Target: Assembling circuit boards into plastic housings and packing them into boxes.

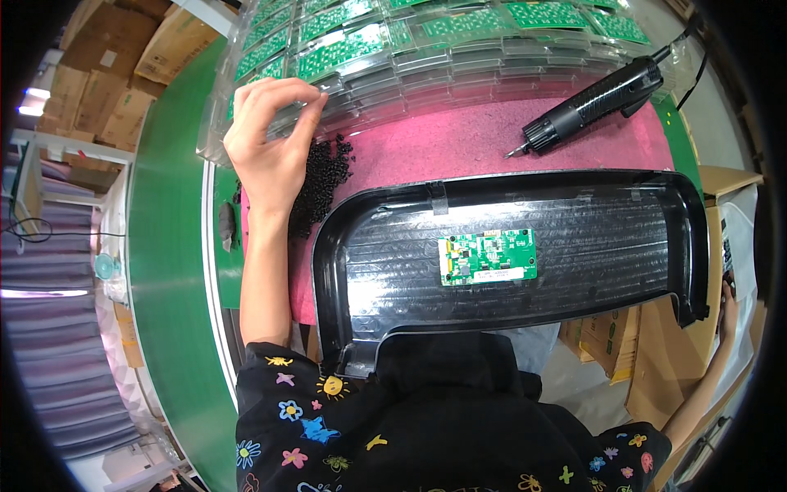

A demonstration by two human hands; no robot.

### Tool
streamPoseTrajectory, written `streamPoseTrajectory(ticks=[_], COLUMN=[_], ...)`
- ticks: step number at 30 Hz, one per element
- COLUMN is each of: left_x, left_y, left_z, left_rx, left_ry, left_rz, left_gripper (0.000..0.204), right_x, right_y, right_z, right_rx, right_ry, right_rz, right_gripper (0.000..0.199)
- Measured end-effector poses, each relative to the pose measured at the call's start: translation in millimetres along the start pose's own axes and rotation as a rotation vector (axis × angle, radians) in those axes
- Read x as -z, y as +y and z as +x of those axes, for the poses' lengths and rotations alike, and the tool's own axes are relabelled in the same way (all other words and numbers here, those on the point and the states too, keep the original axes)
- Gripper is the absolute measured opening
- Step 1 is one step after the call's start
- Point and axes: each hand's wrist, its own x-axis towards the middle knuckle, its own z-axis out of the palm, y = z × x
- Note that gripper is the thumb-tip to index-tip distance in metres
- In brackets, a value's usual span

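Observation:
My left hand (275,135) is raised over a heap of small black screws (316,193), thumb and forefinger pressed together at the edge of the clear trays. Anything between those fingertips is too small to make out. A curved black plastic housing (393,279) lies open side up in front of me. Inside it sits a green circuit board (489,257) with a white strip along its lower edge. Far to the right, my right hand (728,307) reaches down into a cardboard box (676,373) with a pale plastic liner. Its fingers are mostly hidden there, beside something dark.
Stacked clear trays (410,74) of green circuit boards stand along the back. A black electric screwdriver (594,102) lies on the pink mat (434,135), its bit pointing left and its cable running off to the right. More cardboard boxes (115,57) are piled at the far left.

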Motion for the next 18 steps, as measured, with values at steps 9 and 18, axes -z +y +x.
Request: streamPoseTrajectory(ticks=[9,18], left_x=[-4,-4], left_y=[2,3], left_z=[-2,-3], left_rx=[0.093,0.051], left_ry=[0.016,-0.032], left_rz=[-0.069,-0.078], left_gripper=[0.019,0.023], right_x=[24,29], right_y=[12,24], right_z=[14,20], right_rx=[-0.087,0.014], right_ry=[-0.082,-0.059], right_rz=[-0.055,-0.042], right_gripper=[0.052,0.061])
